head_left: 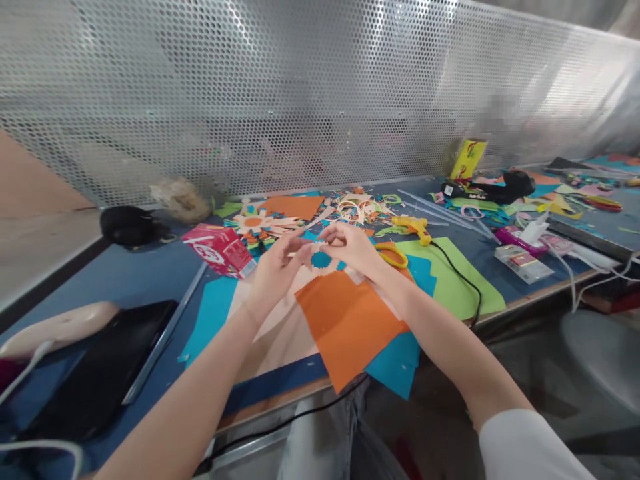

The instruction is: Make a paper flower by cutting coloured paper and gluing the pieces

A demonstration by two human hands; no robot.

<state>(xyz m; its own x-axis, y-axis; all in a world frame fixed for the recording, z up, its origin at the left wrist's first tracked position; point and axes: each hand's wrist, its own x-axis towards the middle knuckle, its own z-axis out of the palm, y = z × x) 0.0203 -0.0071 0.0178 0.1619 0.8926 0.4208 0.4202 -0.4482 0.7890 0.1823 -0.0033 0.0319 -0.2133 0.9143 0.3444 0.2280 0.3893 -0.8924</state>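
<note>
Both of my hands meet above the middle of the table on a small paper flower (321, 260), teal in the centre with a ring of pale peach petals. My left hand (277, 270) pinches its left edge with fingers closed. My right hand (351, 245) pinches its right edge from above. Under the hands lies an orange paper sheet (345, 323) on top of peach and teal sheets (397, 363). Yellow-handled scissors (393, 254) rest just right of my right hand.
A yellow glue gun (413, 226) with a black cord lies beyond the scissors, on a green sheet (450, 283). A red packet (220, 250), a finished paper flower (254, 222) and paper scraps sit behind. A black tablet (100, 370) lies at left. A perforated metal screen (320, 93) backs the table.
</note>
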